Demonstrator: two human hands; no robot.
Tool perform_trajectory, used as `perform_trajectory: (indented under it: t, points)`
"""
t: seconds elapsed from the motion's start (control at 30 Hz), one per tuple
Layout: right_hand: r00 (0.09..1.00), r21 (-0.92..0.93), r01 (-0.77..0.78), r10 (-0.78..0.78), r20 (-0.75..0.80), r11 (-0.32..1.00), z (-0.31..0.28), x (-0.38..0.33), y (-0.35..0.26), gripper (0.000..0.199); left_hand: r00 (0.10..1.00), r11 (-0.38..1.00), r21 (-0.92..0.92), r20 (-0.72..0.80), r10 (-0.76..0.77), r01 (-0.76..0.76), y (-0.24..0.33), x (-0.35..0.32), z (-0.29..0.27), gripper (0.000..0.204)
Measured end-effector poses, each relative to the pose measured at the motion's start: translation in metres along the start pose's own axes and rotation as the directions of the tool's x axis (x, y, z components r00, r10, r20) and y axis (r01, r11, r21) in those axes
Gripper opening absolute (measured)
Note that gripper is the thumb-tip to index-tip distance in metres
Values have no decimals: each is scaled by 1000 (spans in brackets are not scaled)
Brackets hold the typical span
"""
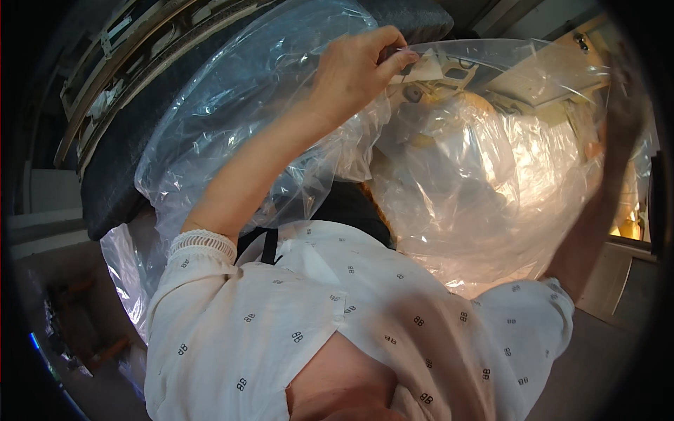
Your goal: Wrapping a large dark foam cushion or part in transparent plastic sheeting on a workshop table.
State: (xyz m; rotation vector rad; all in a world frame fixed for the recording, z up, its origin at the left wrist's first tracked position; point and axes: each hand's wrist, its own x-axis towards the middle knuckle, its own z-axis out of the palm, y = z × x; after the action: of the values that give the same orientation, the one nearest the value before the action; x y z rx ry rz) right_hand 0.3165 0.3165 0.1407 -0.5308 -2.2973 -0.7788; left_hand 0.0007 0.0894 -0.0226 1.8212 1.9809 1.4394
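A large sheet of clear plastic film (449, 154) spreads in crinkled folds in front of my body. My left hand (361, 67) is raised at the top middle, thumb and fingers pinched on the film's upper edge. From there the edge runs across to my right hand (623, 95), lifted at the far right. That hand is dark and blurred, but its fingers seem closed on the edge of the film. More loose film (232, 112) bunches up to the left, behind and under my left forearm.
A dark padded surface (116, 168) lies under the film on the left, beside long wooden and metal rails (105, 91). Behind the film on the right are a light panel (547, 70) with a dark fitting and a warm glow. Dim clutter (77, 323) sits at the lower left.
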Motion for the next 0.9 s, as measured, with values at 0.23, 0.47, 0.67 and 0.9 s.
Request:
perform_trajectory:
  t: [0.23, 0.47, 0.67, 0.9]
  points:
    - [839, 849, -528, -140, 526, 28, 134, -21, -296, 22, 997, 996, -72, -40, -60, 57, -44, -25, -104, 18]
    - [515, 377, -803, -221, 828, -462, 198, -53, -343, 16, 845, 600, 621, -497, -196, 504, -162, -200, -250, 22]
    - [831, 795, -555, -122, 543, -245, 139, -19, -399, 12, 537, 411, 410, -801, -266, 815, -131, -344, -256, 23]
    - [910, 944, -325, -290, 296, -60, 117, -12, -404, 8, 393, 406, 106, -555, -733, 908, -132, -469, -208, 27]
